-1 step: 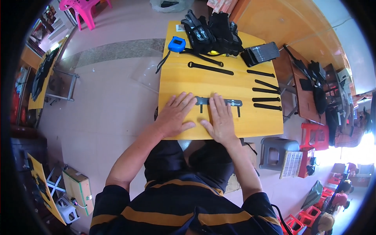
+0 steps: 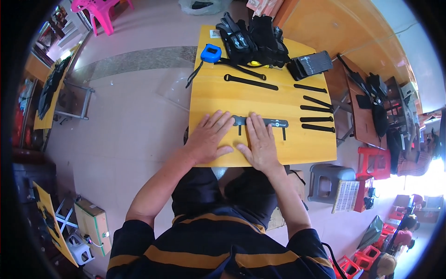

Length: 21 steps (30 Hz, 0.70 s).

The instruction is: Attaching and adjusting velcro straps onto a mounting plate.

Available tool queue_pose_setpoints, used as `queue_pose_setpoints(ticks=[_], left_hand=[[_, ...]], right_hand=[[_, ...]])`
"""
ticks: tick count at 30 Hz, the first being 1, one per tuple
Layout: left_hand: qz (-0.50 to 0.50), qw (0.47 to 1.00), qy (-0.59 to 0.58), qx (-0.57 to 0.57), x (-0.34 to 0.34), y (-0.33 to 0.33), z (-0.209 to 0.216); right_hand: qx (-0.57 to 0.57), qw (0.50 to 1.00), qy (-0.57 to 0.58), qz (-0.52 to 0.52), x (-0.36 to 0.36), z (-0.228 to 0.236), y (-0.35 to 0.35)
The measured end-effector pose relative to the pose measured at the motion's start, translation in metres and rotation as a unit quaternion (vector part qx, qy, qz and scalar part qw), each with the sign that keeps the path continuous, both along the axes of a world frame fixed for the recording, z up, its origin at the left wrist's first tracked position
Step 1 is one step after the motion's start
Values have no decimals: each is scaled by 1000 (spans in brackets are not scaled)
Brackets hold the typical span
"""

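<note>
My left hand (image 2: 212, 137) lies flat on the yellow table (image 2: 213, 100), fingers spread, its fingertips at the left end of a black strap (image 2: 280, 123) with pale printing. My right hand (image 2: 261, 142) rests flat across the strap's middle, hiding part of it; its fingers are stretched out and grip nothing. Two short dark strips (image 2: 284, 134) stand out on the tabletop just below the strap. Farther back lie a longer black strap with a looped end (image 2: 251, 82) and another black strap (image 2: 248, 70). Several short black straps (image 2: 317, 119) are laid out along the right side.
At the table's back are a blue tape measure (image 2: 211, 53), black bundled gear (image 2: 267, 42) and a black box-like case (image 2: 310, 65). A grey stool (image 2: 325, 181) stands right of the table, a red stool (image 2: 373, 162) beyond it. Other people sit at far right.
My right hand's fingers have shifted very slightly left along the strap. The left hand and the laid-out things look unchanged.
</note>
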<state>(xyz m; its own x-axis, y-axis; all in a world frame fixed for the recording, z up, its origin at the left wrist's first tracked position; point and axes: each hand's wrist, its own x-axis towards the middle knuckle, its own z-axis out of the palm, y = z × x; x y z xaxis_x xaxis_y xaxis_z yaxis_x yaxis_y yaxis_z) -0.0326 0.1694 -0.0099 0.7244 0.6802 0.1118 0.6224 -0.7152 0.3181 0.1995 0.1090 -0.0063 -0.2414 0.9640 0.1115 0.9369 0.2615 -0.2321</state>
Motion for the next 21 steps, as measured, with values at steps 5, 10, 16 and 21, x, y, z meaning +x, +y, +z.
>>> queue_pose_setpoints(ticks=[5, 10, 16, 21], left_hand=[[2, 1000, -13, 11, -2, 4, 3], [0, 1000, -21, -4, -2, -3, 3], [1, 1000, 7, -6, 0, -17, -3], [-5, 1000, -4, 14, 0, -5, -6]], right_hand=[[-37, 999, -1, -22, 0, 0, 6], [-35, 997, -15, -71, 30, 1, -8], [-46, 992, -36, -115, 63, -4, -23], [-1, 987, -34, -158, 86, -15, -22]])
